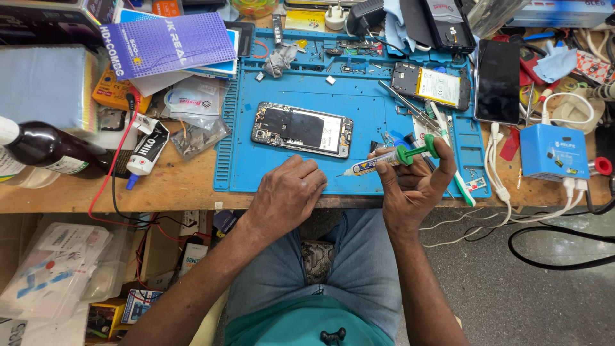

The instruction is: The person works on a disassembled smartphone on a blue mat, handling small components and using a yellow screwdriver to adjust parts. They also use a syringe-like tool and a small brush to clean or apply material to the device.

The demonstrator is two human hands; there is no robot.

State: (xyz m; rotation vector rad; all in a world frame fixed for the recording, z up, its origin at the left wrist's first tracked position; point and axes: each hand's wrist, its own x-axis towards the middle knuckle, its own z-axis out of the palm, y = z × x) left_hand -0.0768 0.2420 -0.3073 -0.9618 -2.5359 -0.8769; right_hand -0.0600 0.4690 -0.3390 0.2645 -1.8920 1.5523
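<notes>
Landmark: blue mat [359, 173] lying on the desk [192, 189].

Nearest, at the mat's front edge: left hand [286, 192] is resting knuckles-down on the mat, fingers curled into a loose fist, gripping nothing that shows. Right hand [415, 186] is hovering at the mat's front right, closed around a syringe [384, 159] with a green plunger, thumb sitting up by the plunger end, needle tip pointing left toward the left hand.

Further in, mid-mat: opened phone [302, 129] lying flat, back off, insides showing. It is sitting just beyond the left hand and up-left of the syringe tip, apart from both; tip is not touching it.

Risk, as a judgement: thumb pushing too hard would likely be dumping too much paste, smearing onto the mat or the phone's board. Tip is pointing near the left hand's knuckles, so a slip could be poking or gumming them. Phone is unheld, so it could be sliding when touched.

Right part of the mat: tweezers [410, 106] lying diagonally. Mat's far right corner: second opened phone [430, 85]. Just off the mat's right edge: black phone [497, 82] lying flat. Left of the mat: dark bottle [48, 150] lying on its side and a small glue tube [146, 156].
</notes>
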